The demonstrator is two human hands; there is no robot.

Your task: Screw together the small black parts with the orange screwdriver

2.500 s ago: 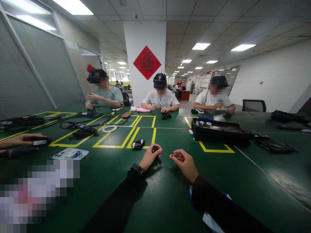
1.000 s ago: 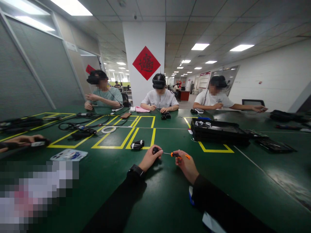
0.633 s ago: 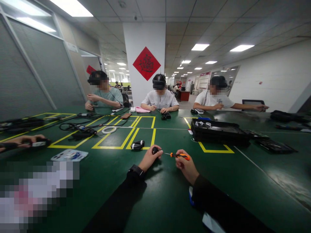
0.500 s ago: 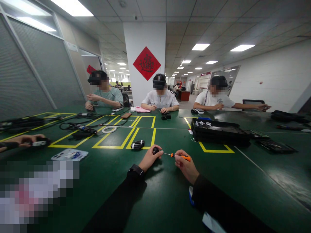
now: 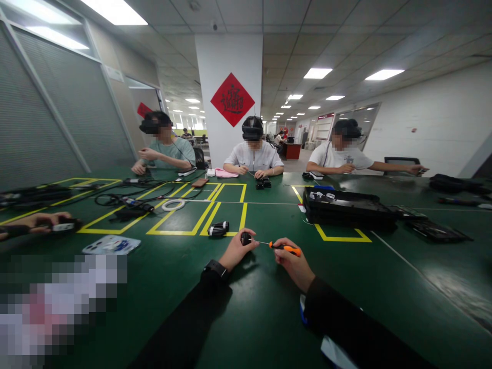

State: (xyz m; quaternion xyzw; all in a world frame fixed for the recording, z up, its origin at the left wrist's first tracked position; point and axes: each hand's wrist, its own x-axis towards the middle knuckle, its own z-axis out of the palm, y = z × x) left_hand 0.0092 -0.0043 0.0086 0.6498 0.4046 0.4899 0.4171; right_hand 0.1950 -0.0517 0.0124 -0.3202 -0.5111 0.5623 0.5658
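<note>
My left hand (image 5: 235,251) is closed round a small black part (image 5: 245,238), rounded in outline; its kind is too small to make out. In my right hand (image 5: 295,262) is a screwdriver (image 5: 286,249) with an orange and black handle. Its thin metal shaft points left, and the tip meets or nearly meets the black part. Behind my left hand, a black cylindrical piece with white bands (image 5: 218,229) lies on the green table (image 5: 261,318).
A black open case (image 5: 346,207) stands at the right, beside dark flat panels (image 5: 436,230). Cables (image 5: 130,202) and a white ring (image 5: 172,205) lie at the left, near a phone (image 5: 111,245). Another person's hand (image 5: 48,221) is at the far left. Three people sit opposite.
The screwdriver and my right hand have shifted slightly left, and the handle has turned a little in my fingers. My left hand keeps its hold on the black part.
</note>
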